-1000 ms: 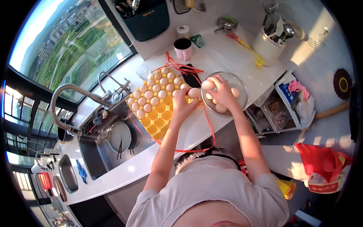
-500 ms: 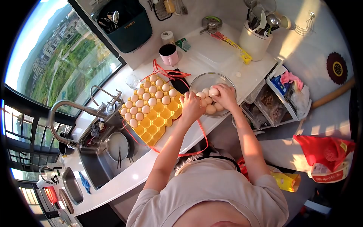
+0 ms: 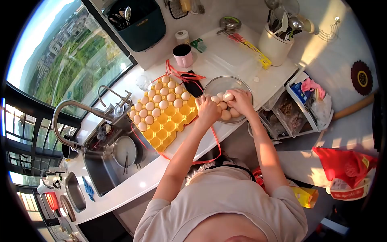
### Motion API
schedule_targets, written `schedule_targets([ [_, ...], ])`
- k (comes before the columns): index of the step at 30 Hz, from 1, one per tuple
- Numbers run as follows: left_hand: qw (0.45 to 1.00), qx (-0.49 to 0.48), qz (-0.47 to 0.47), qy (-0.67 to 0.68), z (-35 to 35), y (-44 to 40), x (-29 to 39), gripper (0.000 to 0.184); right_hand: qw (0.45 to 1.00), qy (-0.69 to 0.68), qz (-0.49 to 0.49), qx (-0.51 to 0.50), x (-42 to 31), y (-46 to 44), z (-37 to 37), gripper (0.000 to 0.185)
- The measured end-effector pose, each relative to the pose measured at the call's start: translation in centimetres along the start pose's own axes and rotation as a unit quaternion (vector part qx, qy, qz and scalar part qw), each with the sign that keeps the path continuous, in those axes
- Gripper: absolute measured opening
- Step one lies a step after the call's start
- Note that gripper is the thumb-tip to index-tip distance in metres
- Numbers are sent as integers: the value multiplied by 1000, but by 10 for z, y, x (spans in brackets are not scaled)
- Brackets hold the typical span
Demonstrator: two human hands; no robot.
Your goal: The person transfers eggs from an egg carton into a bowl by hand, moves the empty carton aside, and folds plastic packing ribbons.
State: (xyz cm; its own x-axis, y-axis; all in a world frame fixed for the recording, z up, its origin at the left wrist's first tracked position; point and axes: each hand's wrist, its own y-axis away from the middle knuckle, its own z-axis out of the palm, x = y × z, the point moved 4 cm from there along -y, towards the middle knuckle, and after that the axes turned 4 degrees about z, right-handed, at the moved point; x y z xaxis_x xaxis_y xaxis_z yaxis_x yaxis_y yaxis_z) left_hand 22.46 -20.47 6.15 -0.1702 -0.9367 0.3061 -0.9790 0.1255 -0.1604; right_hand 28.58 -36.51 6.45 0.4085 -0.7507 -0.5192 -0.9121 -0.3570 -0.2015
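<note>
A glass bowl (image 3: 228,77) holding several pale eggs stands on the counter in front of me. My right hand (image 3: 242,103) reaches over its right side, fingers wrapped round an egg (image 3: 228,97) above the others. At the bowl's left rim is my left hand (image 3: 208,110), its fingers curled down close to the eggs; whatever they grip is hidden. Left of that hand lies a yellow egg tray (image 3: 163,139), with several eggs in its far and left cups and bare cups along the near right side. A red strap (image 3: 218,141) runs loosely around the tray.
A dark phone (image 3: 192,86) and a pink mug (image 3: 183,56) are behind the tray. The sink (image 3: 96,169), holding a pot (image 3: 125,151), is at left. A white utensil holder (image 3: 276,46) stands at the back right, above a drawer rack (image 3: 288,115) with bags.
The view has shifted slightly. Both hands stay at the bowl in nearly the same poses, and the right hand still has the egg. The eggs in the tray look unchanged.
</note>
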Motion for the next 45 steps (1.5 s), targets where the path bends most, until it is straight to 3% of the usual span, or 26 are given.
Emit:
schedule_targets([
  [5, 1000, 15, -22, 12, 4, 0, 2, 27, 999, 40, 1, -13, 0, 1, 1, 49],
  [8, 999, 41, 11, 29, -6, 7, 3, 29, 998, 52, 18, -34, -1, -1, -2, 54],
  [12, 976, 138, 40, 167, -26, 25, -5, 31, 997, 75, 11, -26, 1, -3, 4, 51],
  [16, 942, 266, -36, 202, -31, 43, -46, 23, 988, 137, 29, -66, -10, -11, 6, 46],
  [19, 927, 300, -96, 202, -23, 54, -97, 26, 992, 125, -29, 2, -35, -24, 5, 42],
  [22, 935, 285, -158, 141, -26, 64, -125, 28, 989, 49, -130, 43, -77, -35, 20, 39],
  [25, 942, 259, -201, 71, -24, 61, -141, 33, 982, -5, -190, -13, -116, -47, 46, 40],
  [32, 949, 215, -230, 22, -15, 57, -150, 34, 974, 96, -182, -96, -134, -68, 127, 39],
  [40, 949, 223, -221, -8, -26, 52, -146, 28, 968, 123, -184, -115, -136, -80, 138, 36],
  [45, 954, 212, -214, 2, -30, 53, -148, 35, 957, 124, -226, -136, -130, -88, 143, 27],
])
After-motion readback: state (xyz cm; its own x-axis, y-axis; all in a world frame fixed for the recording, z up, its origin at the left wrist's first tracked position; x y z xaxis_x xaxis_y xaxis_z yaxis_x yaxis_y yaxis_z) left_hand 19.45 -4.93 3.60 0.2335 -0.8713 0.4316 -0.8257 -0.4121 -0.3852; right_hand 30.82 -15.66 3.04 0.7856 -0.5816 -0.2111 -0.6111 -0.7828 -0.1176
